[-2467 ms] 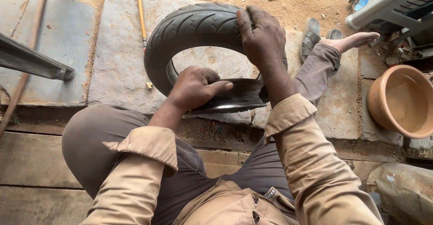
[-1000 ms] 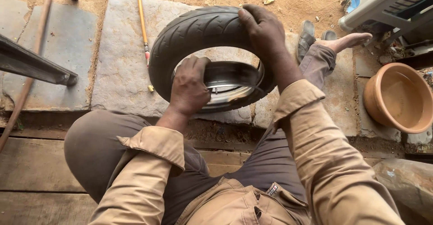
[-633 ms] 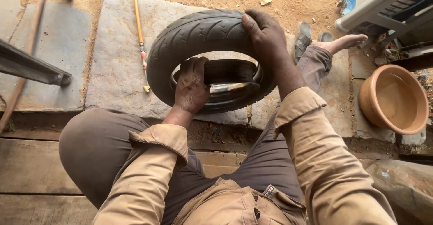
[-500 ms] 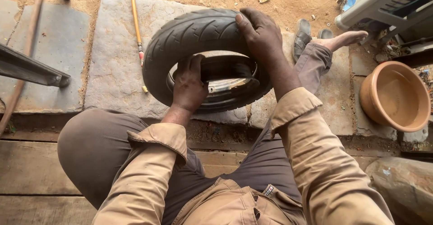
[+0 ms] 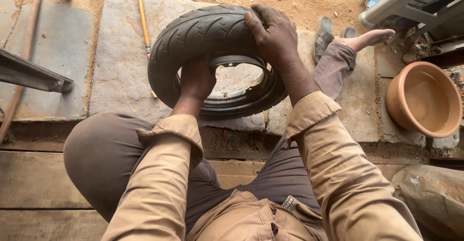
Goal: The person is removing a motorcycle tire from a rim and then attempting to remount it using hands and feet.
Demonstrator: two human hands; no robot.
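Small black tyre [image 5: 203, 33] on its metal rim [image 5: 241, 93], held tilted over a rough stone slab [image 5: 116, 52].

The right hand [image 5: 273, 35] lies over the ribbed tread at the top, fingers curled down gripping the rubber; the left hand [image 5: 195, 81] grips the tyre's inner edge, fingers tucked inside, hidden. A yellow-handled tool [image 5: 142, 21] lies just beside the tyre on the slab's left part. A round terracotta bowl [image 5: 425, 101] sits well apart at the right, on sandy ground.

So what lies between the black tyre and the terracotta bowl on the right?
In the head view, the person's outstretched trouser leg crosses the stone slab between tyre and bowl.
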